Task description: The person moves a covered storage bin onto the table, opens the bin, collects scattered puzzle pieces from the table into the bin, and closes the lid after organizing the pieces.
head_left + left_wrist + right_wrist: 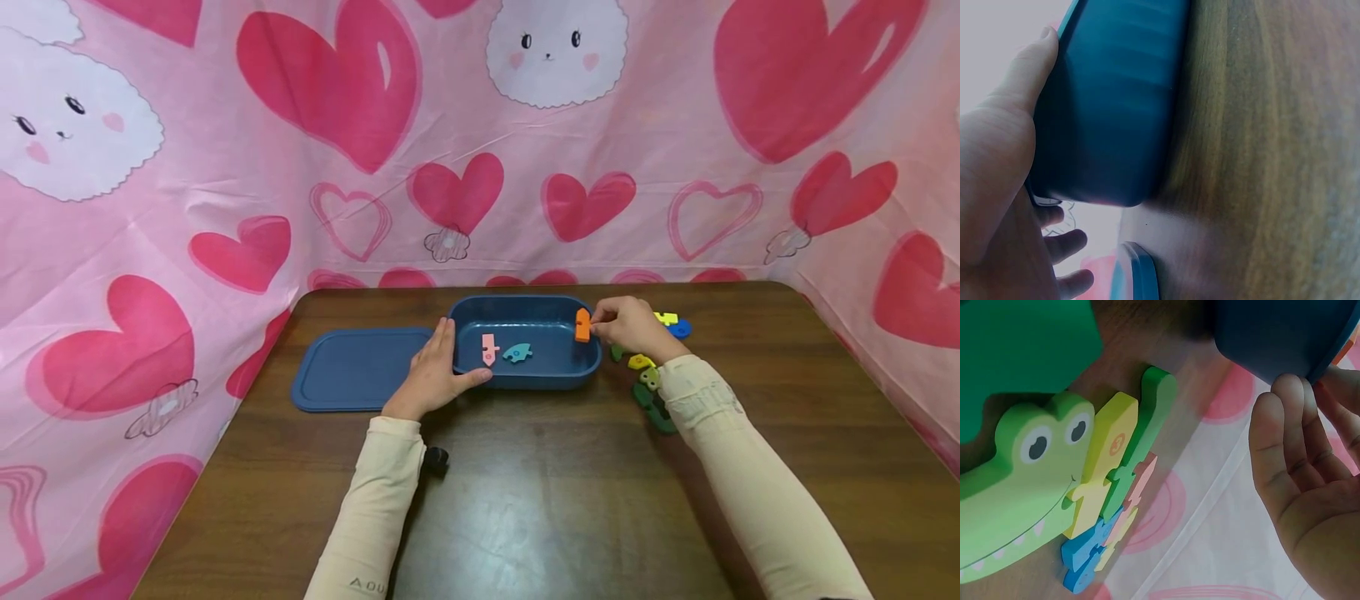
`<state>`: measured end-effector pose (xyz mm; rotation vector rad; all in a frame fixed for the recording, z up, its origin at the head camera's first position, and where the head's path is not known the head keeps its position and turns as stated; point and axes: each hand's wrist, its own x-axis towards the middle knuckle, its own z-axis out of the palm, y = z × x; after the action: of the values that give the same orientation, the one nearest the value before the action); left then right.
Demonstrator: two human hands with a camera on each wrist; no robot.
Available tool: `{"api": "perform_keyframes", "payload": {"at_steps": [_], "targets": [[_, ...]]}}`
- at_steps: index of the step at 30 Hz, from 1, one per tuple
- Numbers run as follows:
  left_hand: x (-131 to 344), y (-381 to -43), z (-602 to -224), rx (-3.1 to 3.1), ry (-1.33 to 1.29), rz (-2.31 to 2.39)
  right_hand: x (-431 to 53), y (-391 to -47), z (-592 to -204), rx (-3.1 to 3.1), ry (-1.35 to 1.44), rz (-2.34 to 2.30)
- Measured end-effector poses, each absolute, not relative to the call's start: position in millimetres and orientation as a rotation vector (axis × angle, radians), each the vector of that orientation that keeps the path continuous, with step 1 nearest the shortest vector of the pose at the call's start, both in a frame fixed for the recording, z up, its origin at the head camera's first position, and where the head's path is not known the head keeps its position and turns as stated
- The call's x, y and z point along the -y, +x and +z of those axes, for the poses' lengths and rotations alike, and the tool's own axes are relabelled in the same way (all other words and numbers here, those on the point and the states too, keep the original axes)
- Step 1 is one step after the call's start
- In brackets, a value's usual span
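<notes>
The left hand (429,375) rests spread against the blue box (525,382) while the right hand (630,325) pinches an orange piece (582,326).

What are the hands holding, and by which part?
The right hand pinches the orange piece by its right edge. The left hand only touches the blue box at its left end.

Left hand (431,373) outspread, right hand (630,324) in a fingertip pinch.
</notes>
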<state>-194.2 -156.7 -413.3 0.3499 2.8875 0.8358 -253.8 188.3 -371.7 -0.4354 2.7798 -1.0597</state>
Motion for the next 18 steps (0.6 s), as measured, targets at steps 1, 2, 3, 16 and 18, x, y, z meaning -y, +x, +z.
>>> {"api": "perform_keyframes", "payload": {"at_steps": [1, 2, 3, 16, 18], "targets": [[156.5, -194.2, -413.2, -2.890, 0.353, 0.840, -187.9, -253.8, -371.9, -2.787, -0.433, -1.057], [156.2, -194.1, -413.1, -2.892, 0.354, 0.840, -187.2, -253.7, -372.3, -2.797, -0.433, -1.055], [156.2, -194.1, -413.1, -2.894, 0.355, 0.842, -186.5, -254.1, -373.3, -2.816, -0.439, -1.047], [156.0, -193.8, -413.0, -2.887, 0.340, 0.843, -169.4, -255.2, -384.8, -2.931, -0.498, -0.999], [155.9, -194.2, -413.3, -2.882, 0.334, 0.835, -167.5, -255.8, -386.2, -2.943, -0.488, -0.988]]}}
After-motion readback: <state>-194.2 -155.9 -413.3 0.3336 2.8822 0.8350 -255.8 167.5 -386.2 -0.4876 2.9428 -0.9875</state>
